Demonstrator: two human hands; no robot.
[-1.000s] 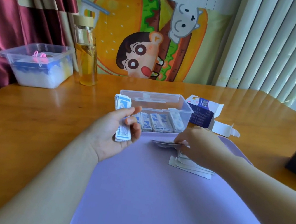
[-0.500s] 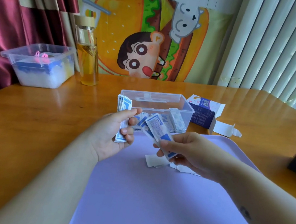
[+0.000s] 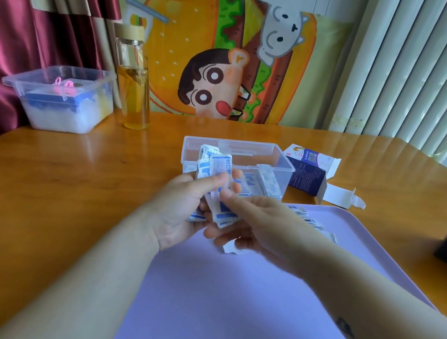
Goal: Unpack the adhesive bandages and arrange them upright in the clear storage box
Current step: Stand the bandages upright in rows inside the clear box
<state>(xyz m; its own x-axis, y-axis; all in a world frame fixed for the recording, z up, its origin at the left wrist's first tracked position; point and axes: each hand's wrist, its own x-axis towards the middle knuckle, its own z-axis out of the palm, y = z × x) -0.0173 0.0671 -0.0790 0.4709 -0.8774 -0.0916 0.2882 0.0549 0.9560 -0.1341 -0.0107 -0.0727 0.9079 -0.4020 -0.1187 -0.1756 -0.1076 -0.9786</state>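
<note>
Bandage stack (image 3: pixel 218 168): blue-and-white wrapped strips, held in the air just in front of the clear storage box (image 3: pixel 249 146), above the far edge of the purple mat (image 3: pixel 253 306).

Left hand (image 3: pixel 180 212): fingers curled round the stack, thumb across its front. The top ends fan out unevenly.

Right hand (image 3: pixel 257 224): pinches the stack's lower ends, thumb on top and fingers underneath. It's blurred, so I can't tell how many strips it holds on its own.

Box is open-topped. The boxed bandages (image 3: pixel 268 183) sit along the near wall, some upright and some leaning. The left part of the box is hidden behind the stack.

Loose bandages (image 3: pixel 308 220) lie on the mat just right of the right hand. The opened carton (image 3: pixel 308 172) is on the worktop (image 3: pixel 52 186) beside the box.

My read of the step: squaring the stack before loading it.

How to do it well:
- Ease the left grip slightly while the right hand taps the ends level.
- Face all the wrappers the same way.
- Keep the handful small, since the thin, slick wrappers probably fan and slide.
- Lower it as one block, short edge down, tight against the row already in.
- Brace the leaning strips with a spare finger, or the new block likely knocks them flat.
</note>
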